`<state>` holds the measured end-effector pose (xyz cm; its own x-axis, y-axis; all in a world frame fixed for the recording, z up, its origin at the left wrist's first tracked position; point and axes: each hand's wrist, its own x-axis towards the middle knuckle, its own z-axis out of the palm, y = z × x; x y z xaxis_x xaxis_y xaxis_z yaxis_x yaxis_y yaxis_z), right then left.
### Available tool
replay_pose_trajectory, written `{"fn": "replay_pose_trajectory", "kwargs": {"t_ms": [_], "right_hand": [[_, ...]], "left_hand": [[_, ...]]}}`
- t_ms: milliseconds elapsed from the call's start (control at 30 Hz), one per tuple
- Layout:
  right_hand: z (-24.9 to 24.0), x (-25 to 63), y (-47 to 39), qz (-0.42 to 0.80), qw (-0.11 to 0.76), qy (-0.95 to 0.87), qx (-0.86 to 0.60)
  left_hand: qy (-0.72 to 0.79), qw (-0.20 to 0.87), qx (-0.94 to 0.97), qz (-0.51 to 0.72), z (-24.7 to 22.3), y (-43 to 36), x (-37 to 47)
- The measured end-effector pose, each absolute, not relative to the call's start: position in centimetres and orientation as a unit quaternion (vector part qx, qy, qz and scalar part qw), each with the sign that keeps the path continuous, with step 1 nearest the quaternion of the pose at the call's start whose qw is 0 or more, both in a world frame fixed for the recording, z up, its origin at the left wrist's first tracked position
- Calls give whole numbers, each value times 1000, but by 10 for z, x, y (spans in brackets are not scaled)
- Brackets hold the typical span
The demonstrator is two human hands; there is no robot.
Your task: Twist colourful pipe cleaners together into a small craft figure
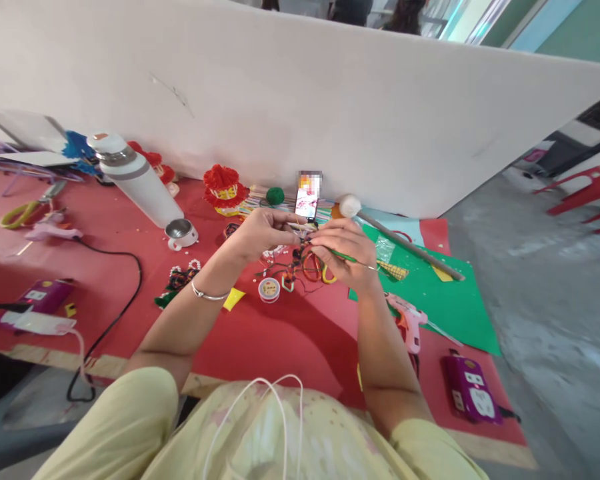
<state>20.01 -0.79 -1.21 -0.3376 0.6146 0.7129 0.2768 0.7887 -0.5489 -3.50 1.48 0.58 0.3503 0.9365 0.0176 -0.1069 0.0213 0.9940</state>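
Above the red tabletop, my left hand (261,233) is closed in a pinch on a strand of dark yarn (297,256), which hangs down with small coloured pieces on it. My right hand (347,248) grips a crochet hook (344,256) with a green handle, its thin metal end pointing right. Both sets of fingertips almost meet, and the exact stitch between them is too small to make out. Below them lie scissors with red and yellow handles (312,268) and a small round tub (269,289). A phone (307,197) with a lit screen leans against the white partition behind.
A white thermos (135,180) stands left, its cup (181,233) beside it. A red fringed ornament (223,189) and green yarn ball (275,195) sit at the back. Right are a green sheet (445,303), a pink glue gun (408,320) and a purple power strip (473,390).
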Motion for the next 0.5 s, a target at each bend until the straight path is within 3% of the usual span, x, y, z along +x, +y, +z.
{"fn": "replay_pose_trajectory", "kwargs": {"t_ms": [200,500], "right_hand": [[-8,197,-18,287,538,-733,-303],[-24,194,-6,474,572,-600,-297]], "left_hand": [[367,598,577,419,2,16,-37],[309,685,546,371,7,14,-34]]}}
